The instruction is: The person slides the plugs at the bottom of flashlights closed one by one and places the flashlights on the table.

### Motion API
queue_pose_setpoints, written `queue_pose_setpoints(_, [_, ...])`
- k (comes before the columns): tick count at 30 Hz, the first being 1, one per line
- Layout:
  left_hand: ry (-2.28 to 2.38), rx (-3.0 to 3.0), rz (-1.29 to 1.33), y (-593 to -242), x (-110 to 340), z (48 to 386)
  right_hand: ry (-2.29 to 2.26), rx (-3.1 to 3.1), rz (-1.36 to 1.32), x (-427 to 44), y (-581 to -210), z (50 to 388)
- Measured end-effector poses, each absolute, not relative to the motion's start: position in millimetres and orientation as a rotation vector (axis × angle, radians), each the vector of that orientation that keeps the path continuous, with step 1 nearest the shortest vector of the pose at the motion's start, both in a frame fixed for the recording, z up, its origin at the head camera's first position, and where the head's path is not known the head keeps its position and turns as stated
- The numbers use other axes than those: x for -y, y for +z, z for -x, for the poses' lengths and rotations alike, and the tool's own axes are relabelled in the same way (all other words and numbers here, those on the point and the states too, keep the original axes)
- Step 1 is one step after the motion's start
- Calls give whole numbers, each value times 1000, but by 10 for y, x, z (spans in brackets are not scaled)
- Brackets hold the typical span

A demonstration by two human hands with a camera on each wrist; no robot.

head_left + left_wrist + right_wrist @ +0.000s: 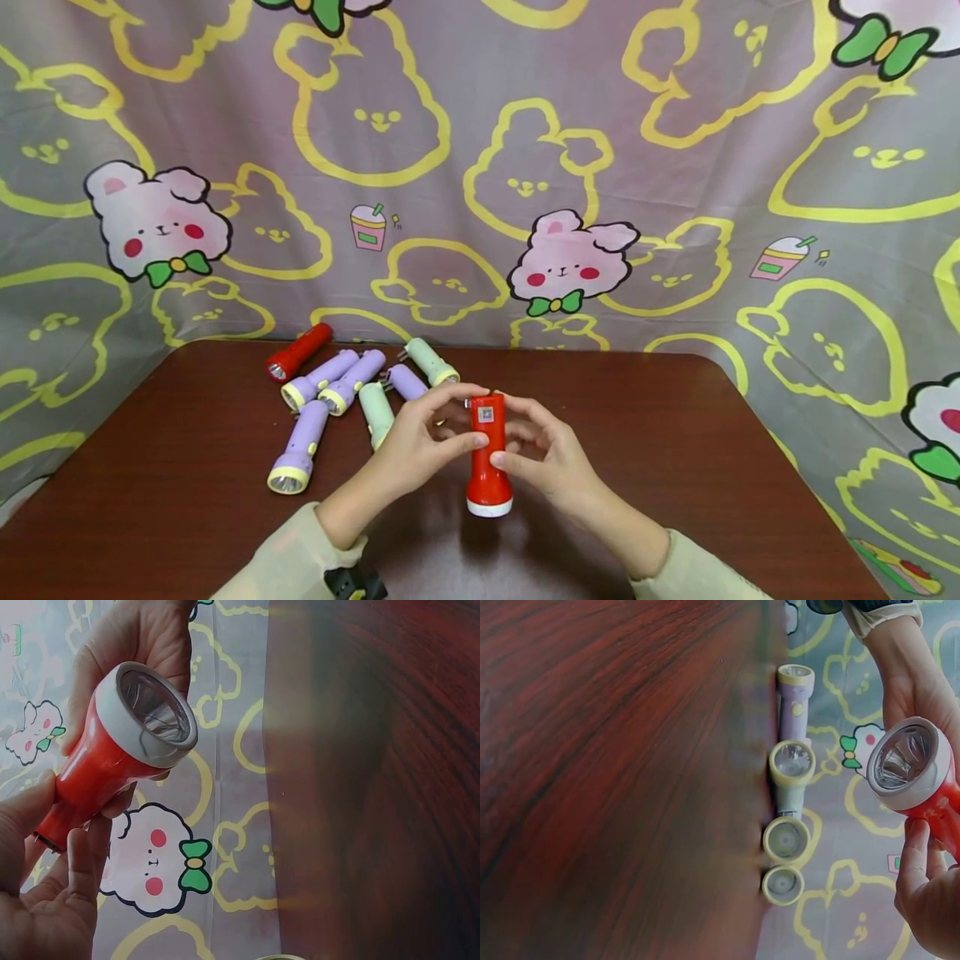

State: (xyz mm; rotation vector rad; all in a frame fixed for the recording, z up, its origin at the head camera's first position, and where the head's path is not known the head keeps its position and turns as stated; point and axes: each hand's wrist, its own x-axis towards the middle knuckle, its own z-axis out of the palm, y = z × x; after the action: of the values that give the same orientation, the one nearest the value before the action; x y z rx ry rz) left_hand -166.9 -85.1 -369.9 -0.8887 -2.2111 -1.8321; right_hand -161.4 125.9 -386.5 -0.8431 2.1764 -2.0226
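In the head view both hands hold a red flashlight with a white head rim, upright above the table, lens end down. From the left, my left hand grips the upper body, its thumb on the front below a small square label. My right hand holds the other side, the thumb pressing lower on the body. Small metal prongs stick out near the top by the left fingers. The left wrist view shows the clear lens and white rim of the flashlight; the right wrist view shows the flashlight's reflector too.
On the left of the dark wooden table lie several purple flashlights, two light green ones and another red flashlight. Behind the table hangs a patterned cloth. A dark strapped device sits at the left cuff.
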Motion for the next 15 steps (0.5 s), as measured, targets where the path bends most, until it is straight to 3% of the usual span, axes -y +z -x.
queue_pose_setpoints(15, [-1795, 2266, 943, -3683, 831, 1668, -2023, -2177, 863, -1291, -3885, 1617])
